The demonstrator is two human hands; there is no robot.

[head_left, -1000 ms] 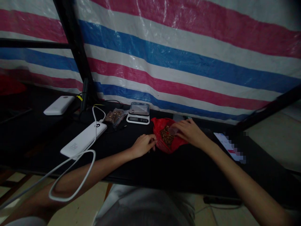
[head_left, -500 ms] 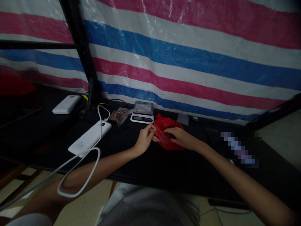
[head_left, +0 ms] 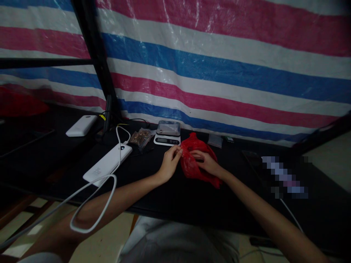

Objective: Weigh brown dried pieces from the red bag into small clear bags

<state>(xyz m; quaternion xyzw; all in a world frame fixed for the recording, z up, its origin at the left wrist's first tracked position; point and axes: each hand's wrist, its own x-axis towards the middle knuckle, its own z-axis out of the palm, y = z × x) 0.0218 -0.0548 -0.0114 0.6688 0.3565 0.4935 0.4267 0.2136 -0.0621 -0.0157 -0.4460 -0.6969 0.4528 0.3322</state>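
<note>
A crumpled red plastic bag [head_left: 201, 173] lies on the black tabletop between my hands. My left hand [head_left: 170, 162] pinches the bag's left edge between thumb and fingertips. At the bag's mouth, my right hand [head_left: 207, 162] reaches in with its fingers stretched out and apart; the tips are partly hidden by red plastic. What the bag contains cannot be seen. Just behind my left hand stands a small white digital scale [head_left: 168, 140] with a clear tray [head_left: 168, 128] on top. Left of the scale is a clear bag of small brown pieces [head_left: 140, 138].
A white power bank [head_left: 106, 166] with a looping white cable [head_left: 113, 190] sits at left, another white power bank [head_left: 81, 126] farther back. A small clear packet [head_left: 215, 140] lies behind the red bag. At right rests a phone [head_left: 252, 160] with a blurred screen. Striped sheeting [head_left: 219, 80] hangs behind.
My right hand has shifted slightly within the bag's mouth, and the bag's right side now spreads lower toward me. My left hand keeps its pinch. The camera view has tilted a little.
</note>
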